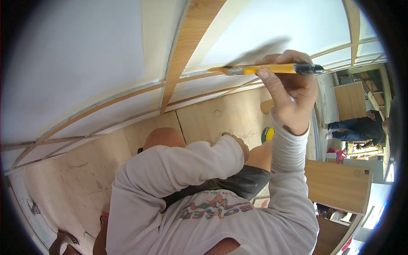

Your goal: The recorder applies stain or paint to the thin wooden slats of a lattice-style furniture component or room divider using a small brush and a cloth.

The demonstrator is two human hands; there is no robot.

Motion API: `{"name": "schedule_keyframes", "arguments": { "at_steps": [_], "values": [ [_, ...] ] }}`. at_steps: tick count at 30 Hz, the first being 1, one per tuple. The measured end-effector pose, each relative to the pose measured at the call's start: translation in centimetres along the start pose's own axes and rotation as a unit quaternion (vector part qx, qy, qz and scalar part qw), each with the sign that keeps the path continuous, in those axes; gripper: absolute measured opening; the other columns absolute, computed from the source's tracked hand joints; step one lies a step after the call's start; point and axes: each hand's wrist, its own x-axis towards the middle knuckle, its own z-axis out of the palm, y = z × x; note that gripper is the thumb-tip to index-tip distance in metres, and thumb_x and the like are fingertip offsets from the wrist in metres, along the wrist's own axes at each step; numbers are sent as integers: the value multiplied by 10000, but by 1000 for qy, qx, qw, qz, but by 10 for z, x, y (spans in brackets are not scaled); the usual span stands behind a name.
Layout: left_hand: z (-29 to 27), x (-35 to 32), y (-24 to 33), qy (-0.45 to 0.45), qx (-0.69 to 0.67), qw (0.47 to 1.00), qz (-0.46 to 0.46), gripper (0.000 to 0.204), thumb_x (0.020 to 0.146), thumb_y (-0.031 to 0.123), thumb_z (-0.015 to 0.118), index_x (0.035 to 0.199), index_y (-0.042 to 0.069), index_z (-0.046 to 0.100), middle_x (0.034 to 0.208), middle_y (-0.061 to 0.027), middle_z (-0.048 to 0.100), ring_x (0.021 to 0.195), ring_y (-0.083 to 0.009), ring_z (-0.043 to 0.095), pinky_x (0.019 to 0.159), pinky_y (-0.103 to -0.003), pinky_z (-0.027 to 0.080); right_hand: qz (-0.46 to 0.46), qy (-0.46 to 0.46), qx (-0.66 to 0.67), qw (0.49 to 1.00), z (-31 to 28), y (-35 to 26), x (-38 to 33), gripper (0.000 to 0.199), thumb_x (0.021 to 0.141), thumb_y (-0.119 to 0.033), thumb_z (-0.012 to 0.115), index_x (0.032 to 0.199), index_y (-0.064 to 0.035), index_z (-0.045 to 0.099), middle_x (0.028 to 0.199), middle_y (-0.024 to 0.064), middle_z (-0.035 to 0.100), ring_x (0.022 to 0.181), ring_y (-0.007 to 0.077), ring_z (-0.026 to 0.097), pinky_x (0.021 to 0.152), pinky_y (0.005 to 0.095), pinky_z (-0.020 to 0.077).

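My right hand (296,93) grips a paintbrush (276,68) by its yellow handle with a black end, thumb on the near side. The brush lies nearly level, pointing left, and its bristle tip meets a narrow wooden strip (197,77) on the white panelled wall (272,29). Spots of something pale and shiny show on the thumb and palm. My left hand (239,143) rests low by my bent leg, its fingers curled; whatever may be inside them is hidden. A yellow and green tub (267,134) stands partly behind my right sleeve.
A wide wooden upright (187,40) crosses the strips left of the brush. Pale plywood boards (204,121) lie below the wall. At the right are a person in dark clothes (369,127) and wooden panels (338,182). Another person's feet (68,238) show at lower left.
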Motion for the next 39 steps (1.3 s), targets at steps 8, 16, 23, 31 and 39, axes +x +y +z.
{"name": "schedule_keyframes", "arguments": {
  "at_steps": [8, 16, 23, 31, 39],
  "values": [
    [-6, -6, 1, 3, -2, 1000, -3, 376, 742, 201, 678, 1109, 121, 643, 1152, -60, 626, 1064, -259, 597, 833, -429, 469, -49, -54, -171, 983, 5, -19, 0, 297, 749, 94, 661, 975, 20, 484, 917, 160, 600, 872, 225, 614, 779, 315, 487],
    [-7, 0, 3, -54, 9, 998, 30, 461, 708, 222, 728, 1148, 131, 624, 1192, -40, 604, 1107, -266, 569, 903, -478, 430, -97, -63, -96, 989, 34, -20, -1, 294, 733, 98, 682, 942, 30, 487, 893, 137, 575, 853, 251, 634, 751, 324, 509],
    [-3, 5, 4, -54, 13, 998, 31, 470, 706, 226, 732, 1153, 134, 621, 1204, -37, 596, 1117, -267, 561, 911, -490, 422, -104, -24, -15, 994, 41, -8, -3, 248, 701, 46, 714, 824, -2, 503, 860, 113, 607, 710, 182, 648, 637, 248, 506],
    [4, 20, 3, -61, 9, 997, 42, 481, 703, 230, 736, 1160, 138, 617, 1218, -34, 587, 1128, -269, 553, 919, -504, 413, -105, -18, -14, 994, 35, -9, 3, 259, 734, 56, 684, 918, 25, 505, 888, 110, 588, 809, 183, 642, 695, 263, 517],
    [10, 23, 1, -54, 4, 997, 49, 492, 700, 234, 741, 1166, 141, 614, 1232, -31, 579, 1139, -270, 544, 928, -518, 405, -94, -40, -16, 995, 37, -10, 0, 284, 730, 85, 676, 942, 50, 490, 931, 126, 572, 818, 189, 639, 712, 285, 536]
  ]
}}
